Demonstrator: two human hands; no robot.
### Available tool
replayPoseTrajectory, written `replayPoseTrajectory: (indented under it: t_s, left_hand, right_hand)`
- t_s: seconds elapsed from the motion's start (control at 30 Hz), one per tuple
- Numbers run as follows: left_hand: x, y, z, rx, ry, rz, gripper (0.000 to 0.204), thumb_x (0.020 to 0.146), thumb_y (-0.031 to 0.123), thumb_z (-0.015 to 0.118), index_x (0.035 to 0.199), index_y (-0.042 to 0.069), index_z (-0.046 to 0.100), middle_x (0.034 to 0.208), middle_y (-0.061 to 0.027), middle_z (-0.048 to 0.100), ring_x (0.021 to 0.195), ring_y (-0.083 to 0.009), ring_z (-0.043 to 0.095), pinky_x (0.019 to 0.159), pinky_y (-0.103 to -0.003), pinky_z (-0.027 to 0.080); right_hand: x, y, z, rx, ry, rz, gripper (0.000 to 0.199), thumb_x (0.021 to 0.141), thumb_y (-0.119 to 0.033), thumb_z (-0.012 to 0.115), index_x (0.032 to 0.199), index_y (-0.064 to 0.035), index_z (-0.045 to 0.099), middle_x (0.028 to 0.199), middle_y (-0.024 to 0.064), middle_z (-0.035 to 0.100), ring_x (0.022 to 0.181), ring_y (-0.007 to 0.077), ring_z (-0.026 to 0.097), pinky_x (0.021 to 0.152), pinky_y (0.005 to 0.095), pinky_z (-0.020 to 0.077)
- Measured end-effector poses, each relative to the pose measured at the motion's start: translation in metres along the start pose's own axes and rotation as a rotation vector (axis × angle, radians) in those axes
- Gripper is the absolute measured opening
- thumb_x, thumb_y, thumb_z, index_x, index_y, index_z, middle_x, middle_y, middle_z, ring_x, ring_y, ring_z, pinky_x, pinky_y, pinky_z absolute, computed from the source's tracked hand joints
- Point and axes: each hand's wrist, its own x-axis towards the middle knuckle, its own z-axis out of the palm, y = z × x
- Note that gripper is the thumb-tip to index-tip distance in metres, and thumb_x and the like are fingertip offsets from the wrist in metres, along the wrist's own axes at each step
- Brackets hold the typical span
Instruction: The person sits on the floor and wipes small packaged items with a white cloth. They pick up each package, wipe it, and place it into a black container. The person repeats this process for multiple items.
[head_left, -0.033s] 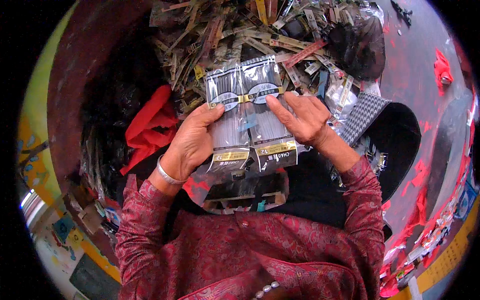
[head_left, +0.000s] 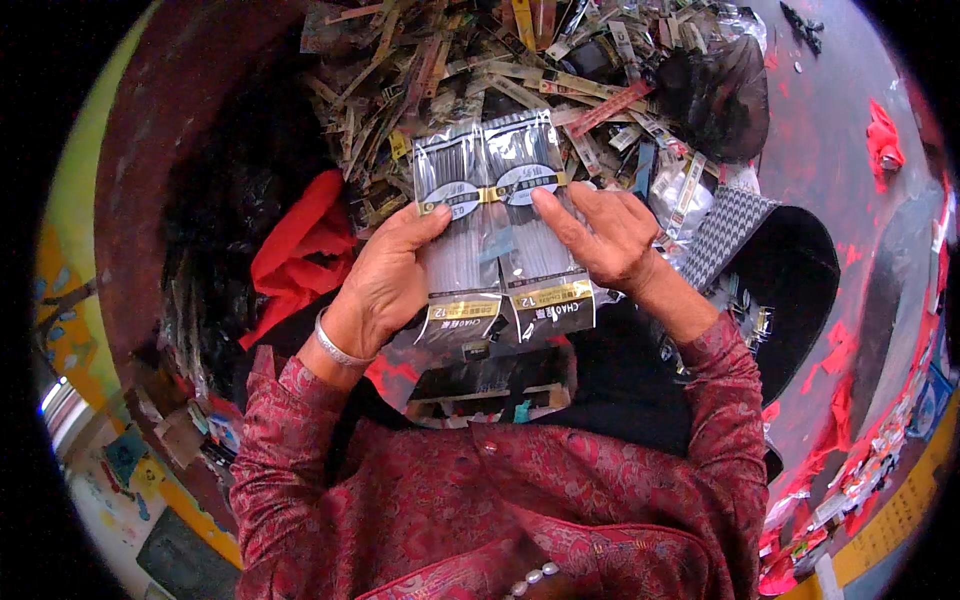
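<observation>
Two clear plastic packets of slim pens or pen refills are held side by side in front of me, dark at the far end and pale toward the near end, with printed black and gold bands. My left hand grips the outer edge of the left packet, thumb on its oval label. On the other side my right hand closes on the right packet, its thumb and fingers pressing near the label. The packets touch along their inner edges. Fingers beneath them are hidden.
A heap of loose long narrow packets spreads beyond my hands. Red cloth or plastic lies at the left, and a black plastic bag at the far right. A black box-like thing rests near my lap; a dark open bag sits at the right.
</observation>
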Motion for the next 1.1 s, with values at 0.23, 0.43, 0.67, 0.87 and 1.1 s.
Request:
replayPoseTrajectory:
  t_s: [0.23, 0.43, 0.67, 0.87, 1.1]
  left_hand:
    - [-0.017, 0.005, 0.019, -0.086, -0.163, 0.077, 0.025, 0.087, 0.011, 0.049, 0.11, 0.002, 0.052, 0.104, -0.0068, 0.059, 0.096, -0.0189, 0.056, 0.089, -0.036, 0.043]
    - [-0.03, 0.016, 0.037, -0.12, -0.283, 0.233, 0.024, 0.086, 0.002, 0.048, 0.11, 0.001, 0.05, 0.104, -0.008, 0.058, 0.095, -0.0188, 0.056, 0.089, -0.036, 0.044]
    - [-0.04, 0.026, 0.044, -0.071, -0.398, 0.519, 0.04, 0.078, -0.008, 0.051, 0.115, 0.005, 0.044, 0.106, -0.0061, 0.056, 0.096, -0.0195, 0.056, 0.089, -0.037, 0.045]
    - [-0.048, 0.043, 0.057, -0.204, -0.434, 0.69, 0.054, 0.075, -0.014, 0.045, 0.124, 0.009, 0.035, 0.116, -0.006, 0.049, 0.105, -0.0213, 0.051, 0.094, -0.04, 0.041]
    - [-0.045, 0.035, 0.049, -0.284, -0.43, 0.596, 0.041, 0.08, -0.008, 0.047, 0.119, 0.006, 0.041, 0.11, -0.0066, 0.053, 0.1, -0.0206, 0.053, 0.091, -0.039, 0.043]
  right_hand:
    - [0.035, -0.008, -0.023, -0.136, 0.068, -0.133, 0.051, 0.061, -0.012, 0.058, 0.112, -0.011, 0.059, 0.081, 0.0048, 0.058, 0.055, 0.0106, 0.05, 0.047, 0.0236, 0.036]
    - [0.074, -0.018, -0.052, -0.196, 0.087, -0.109, 0.047, 0.066, -0.013, 0.057, 0.114, -0.0096, 0.057, 0.09, 0.0095, 0.062, 0.064, 0.016, 0.059, 0.051, 0.0275, 0.0444]
    - [0.104, -0.057, -0.096, 0.118, 0.081, 0.415, 0.047, 0.077, -0.009, 0.059, 0.123, -0.0039, 0.047, 0.095, 0.0126, 0.064, 0.082, 0.0175, 0.062, 0.07, 0.0263, 0.0474]
    - [0.111, -0.091, -0.12, 1.05, 0.141, 1.4, 0.037, 0.082, -0.024, 0.059, 0.108, 0.0022, 0.055, 0.09, 0.0067, 0.062, 0.082, 0.0132, 0.056, 0.076, 0.0289, 0.044]
    - [0.125, -0.137, -0.069, 1.13, 0.408, 1.298, 0.024, 0.073, -0.007, 0.067, 0.094, -0.0018, 0.06, 0.083, 0.0019, 0.061, 0.07, 0.0114, 0.057, 0.065, 0.0266, 0.0467]
